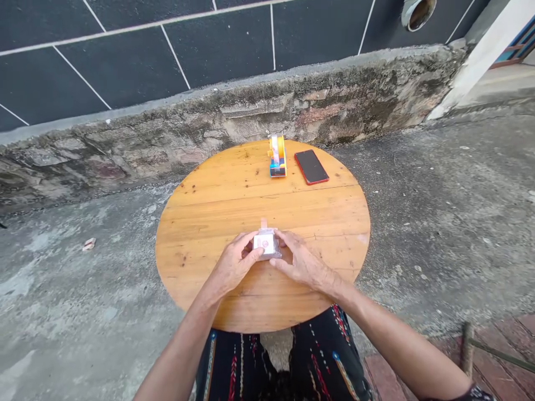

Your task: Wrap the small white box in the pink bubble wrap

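Note:
A small white box in clear plastic wrapping (pixel 264 242) lies near the front middle of the round wooden table, with a reddish mark on its top. A short strip, pinkish and see-through, sticks out from its far side. My left hand (pixel 236 262) holds the box from the left, thumb on its near edge. From the right, my right hand (pixel 303 262) grips it with fingers at the far corner and thumb at the near corner.
On the round table (pixel 200 206), a yellow and blue tape dispenser (pixel 277 157) stands near the far edge. A red-edged phone (pixel 311 167) lies to its right. Beyond is a stone-based wall (pixel 251 114). My knees are under the near edge.

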{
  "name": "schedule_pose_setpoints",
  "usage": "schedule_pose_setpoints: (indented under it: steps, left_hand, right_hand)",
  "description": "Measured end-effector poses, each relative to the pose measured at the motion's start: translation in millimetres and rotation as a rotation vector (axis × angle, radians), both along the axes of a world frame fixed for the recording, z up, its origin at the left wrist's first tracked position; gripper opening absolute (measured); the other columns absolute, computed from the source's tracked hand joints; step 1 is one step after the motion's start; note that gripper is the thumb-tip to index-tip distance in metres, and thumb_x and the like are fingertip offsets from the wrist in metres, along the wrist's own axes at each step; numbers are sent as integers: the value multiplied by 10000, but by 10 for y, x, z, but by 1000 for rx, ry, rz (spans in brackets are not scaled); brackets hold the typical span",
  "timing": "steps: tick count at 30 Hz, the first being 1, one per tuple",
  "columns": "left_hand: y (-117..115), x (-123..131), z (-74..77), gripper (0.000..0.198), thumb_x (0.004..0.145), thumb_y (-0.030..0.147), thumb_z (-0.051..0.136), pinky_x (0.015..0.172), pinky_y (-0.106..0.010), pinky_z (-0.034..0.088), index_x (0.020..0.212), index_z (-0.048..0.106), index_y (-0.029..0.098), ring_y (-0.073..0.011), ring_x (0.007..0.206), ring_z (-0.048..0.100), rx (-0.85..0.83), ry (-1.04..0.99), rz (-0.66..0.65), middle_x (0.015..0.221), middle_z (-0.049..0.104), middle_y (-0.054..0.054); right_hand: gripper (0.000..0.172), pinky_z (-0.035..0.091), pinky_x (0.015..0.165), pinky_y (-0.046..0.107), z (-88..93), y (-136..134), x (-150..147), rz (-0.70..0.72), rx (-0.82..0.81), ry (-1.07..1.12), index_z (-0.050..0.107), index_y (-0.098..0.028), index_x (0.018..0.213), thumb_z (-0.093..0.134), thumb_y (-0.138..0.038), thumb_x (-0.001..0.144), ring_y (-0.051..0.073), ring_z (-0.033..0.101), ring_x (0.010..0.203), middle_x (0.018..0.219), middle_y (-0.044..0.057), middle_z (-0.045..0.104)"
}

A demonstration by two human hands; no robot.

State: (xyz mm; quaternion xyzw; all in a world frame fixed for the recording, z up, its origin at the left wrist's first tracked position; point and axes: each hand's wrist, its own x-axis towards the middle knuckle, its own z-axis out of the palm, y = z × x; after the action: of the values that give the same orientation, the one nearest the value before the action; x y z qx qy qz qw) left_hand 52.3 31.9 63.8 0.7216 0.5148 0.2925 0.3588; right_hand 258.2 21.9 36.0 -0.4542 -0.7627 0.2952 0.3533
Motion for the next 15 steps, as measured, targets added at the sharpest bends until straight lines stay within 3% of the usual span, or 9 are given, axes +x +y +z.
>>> schedule_pose_setpoints:
  steps: [5, 8, 15]
  left_hand:
    - [64, 13, 70, 397, 885, 355, 548, 812, -346, 515, 1245, 586, 193, -201, 913, 627, -43, 39, -17, 1078, 660, -81]
    - [47, 18, 77, 399, 889, 349, 545, 817, -345, 519, 1253, 581, 187, -207, 937, 623, -44, 28, -1, 1100, 652, -89]
    - [-190, 61, 102, 412, 917, 299, 519, 999, -368, 439, 1327, 522, 258, -219, 1154, 543, -63, 40, 21, 1247, 593, -63]
  right_hand:
    - [533, 484, 938, 485, 129, 117, 107, 73, -114, 53, 481, -210, 1323, 636, -285, 818, 248, 615, 1055, 1209, 119, 634]
    - [528, 477, 955, 471, 203, 144, 156, 120, -107, 52, 476, -234, 1329, 632, -274, 825, 239, 612, 1075, 1216, 99, 637]
    - [618, 461, 976, 500, 305, -12, 207, 206, -106, -85, 400, -254, 1405, 629, -282, 831, 270, 569, 1157, 1296, 107, 594]
